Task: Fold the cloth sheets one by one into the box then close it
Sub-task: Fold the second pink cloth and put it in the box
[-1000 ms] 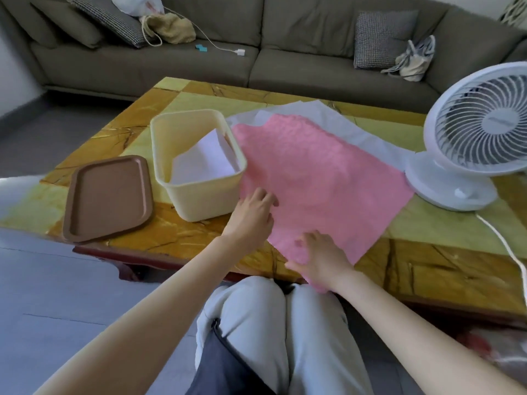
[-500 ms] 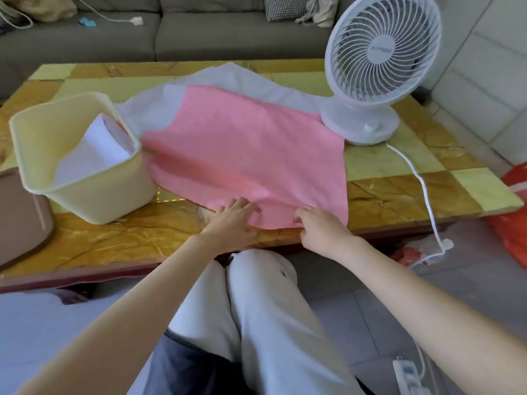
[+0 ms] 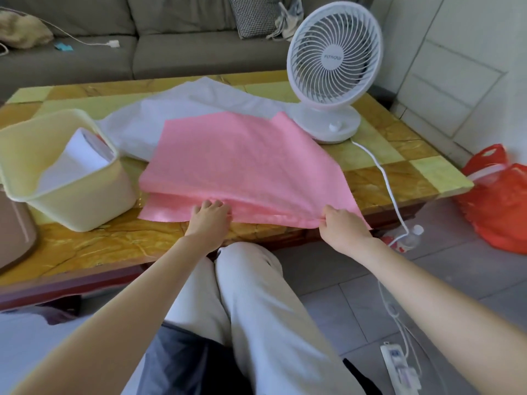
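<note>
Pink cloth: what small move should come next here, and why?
Probably lower the edge the right hand pinches onto the lower layer and square it up: the pink cloth lies doubled, its layers offset near the left hand, which also grips the near edge.

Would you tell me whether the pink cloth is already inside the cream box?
No, the pink cloth is spread over the table beside the cream box, which holds a white sheet.

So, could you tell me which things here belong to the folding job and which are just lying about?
Job: pink cloth; white cloth under it; box with a folded white sheet inside; brown lid.
Lying about: fan; cable; red bag; bottle; power strip; sofa.
</note>
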